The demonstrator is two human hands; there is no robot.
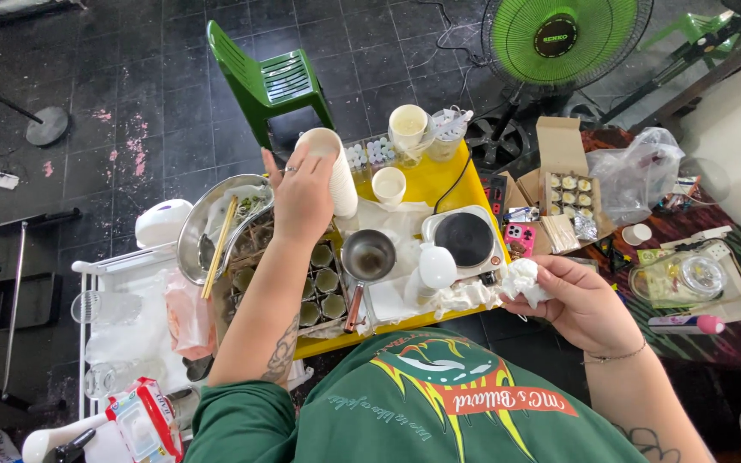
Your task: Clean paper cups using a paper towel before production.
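Observation:
My left hand (300,195) grips a stack of white paper cups (334,168) lying on its side above the yellow table (443,183). A crumpled white tissue (522,279) is held in my right hand (578,302) at the table's right front corner. Below the left hand sits a dark tray of small green cups (322,292). A small metal saucepan (368,258) stands between my hands, with a white egg-shaped object (436,267) beside it.
A round black hotplate (464,238) sits on the table's right side. Paper cups (407,127) stand at the back. A metal bowl with chopsticks (216,225) lies left. A green chair (269,84), a green fan (566,36) and a cardboard box (565,190) surround the table.

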